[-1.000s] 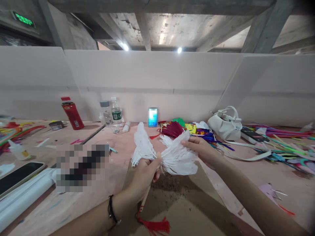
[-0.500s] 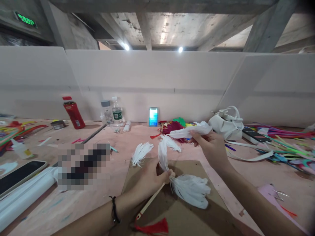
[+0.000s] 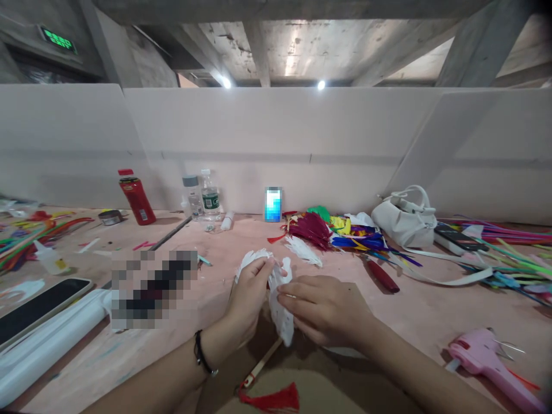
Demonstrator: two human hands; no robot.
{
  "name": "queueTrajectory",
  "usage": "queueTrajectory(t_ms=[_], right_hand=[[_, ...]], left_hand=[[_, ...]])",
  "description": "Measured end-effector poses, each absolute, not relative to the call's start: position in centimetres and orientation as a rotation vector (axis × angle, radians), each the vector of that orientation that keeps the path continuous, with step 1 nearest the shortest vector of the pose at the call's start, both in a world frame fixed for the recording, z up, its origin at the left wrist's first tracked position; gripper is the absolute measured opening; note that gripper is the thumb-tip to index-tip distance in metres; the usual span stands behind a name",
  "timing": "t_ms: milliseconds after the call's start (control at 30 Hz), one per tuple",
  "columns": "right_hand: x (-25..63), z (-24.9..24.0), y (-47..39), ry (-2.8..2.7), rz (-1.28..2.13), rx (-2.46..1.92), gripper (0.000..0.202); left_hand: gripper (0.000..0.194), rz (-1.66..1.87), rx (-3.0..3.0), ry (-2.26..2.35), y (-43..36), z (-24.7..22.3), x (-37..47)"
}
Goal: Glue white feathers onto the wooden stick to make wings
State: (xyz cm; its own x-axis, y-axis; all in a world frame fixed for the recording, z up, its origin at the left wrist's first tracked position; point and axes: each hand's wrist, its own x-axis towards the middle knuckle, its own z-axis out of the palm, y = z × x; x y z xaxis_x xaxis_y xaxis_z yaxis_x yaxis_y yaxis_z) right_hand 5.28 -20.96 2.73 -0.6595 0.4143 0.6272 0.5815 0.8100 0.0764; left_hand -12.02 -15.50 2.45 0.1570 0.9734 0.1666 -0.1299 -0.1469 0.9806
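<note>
My left hand (image 3: 248, 302) is closed, thumb and fingers pinching the upper part of some white feathers (image 3: 281, 325). Against their other side presses my right hand (image 3: 332, 310), its bent fingers closed on the feathers and hiding part of them. Below them slants a thin wooden stick handle (image 3: 264, 365) with a red tassel (image 3: 273, 398) at its lower end. Brown cardboard (image 3: 319, 385) lies underneath. One loose white feather bunch (image 3: 304, 251) rests beyond my hands; another (image 3: 250, 260) is partly behind my left hand.
Behind are dyed feathers (image 3: 310, 231), a red-handled tool (image 3: 383, 277) and a white handbag (image 3: 405, 221). A pink glue gun (image 3: 483, 353) lies at right. On the left are a red bottle (image 3: 137, 198), clear water bottles (image 3: 210, 198), a phone (image 3: 43, 305) and a white roll (image 3: 56, 342).
My right hand has come down and left with its white feather, from above the dyed feathers to my left hand. The red-handled tool and glue gun now show more fully.
</note>
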Motion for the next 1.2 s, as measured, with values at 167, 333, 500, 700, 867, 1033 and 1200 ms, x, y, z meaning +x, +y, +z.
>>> queueTrajectory(t_ms=[167,333,500,700,867,1033,1200], right_hand=[[5.9,3.9,-21.0,-1.958,0.142,-0.815,0.016],[6.5,4.3,-20.5,-1.741,0.353,-1.104,0.01],[5.8,4.6,-20.4,-1.778,0.58,-1.067,0.017],[6.4,4.4,-20.2,-1.667,0.655,-1.051,0.022],[7.3,5.7,-19.6,-1.714,0.509,-1.14,0.022],[11.6,9.2,-23.4,-2.087,0.3,-1.525,0.026],[22.8,3.3,-32.9,-1.612,-0.08,-2.137,0.036]], left_hand=[[0.03,1.123,1.463,0.773,-15.9,2.6,-12.1],[0.037,0.959,1.741,0.707,-16.6,3.2,-12.0],[0.039,0.874,1.871,0.643,-16.8,2.8,-11.9],[0.035,0.91,1.908,0.646,-16.9,3.0,-12.0],[0.035,0.757,1.773,0.711,-17.0,3.3,-12.0],[0.038,0.571,1.897,0.726,-17.0,3.1,-12.2],[0.029,0.076,1.809,0.606,-17.1,2.7,-12.5]])
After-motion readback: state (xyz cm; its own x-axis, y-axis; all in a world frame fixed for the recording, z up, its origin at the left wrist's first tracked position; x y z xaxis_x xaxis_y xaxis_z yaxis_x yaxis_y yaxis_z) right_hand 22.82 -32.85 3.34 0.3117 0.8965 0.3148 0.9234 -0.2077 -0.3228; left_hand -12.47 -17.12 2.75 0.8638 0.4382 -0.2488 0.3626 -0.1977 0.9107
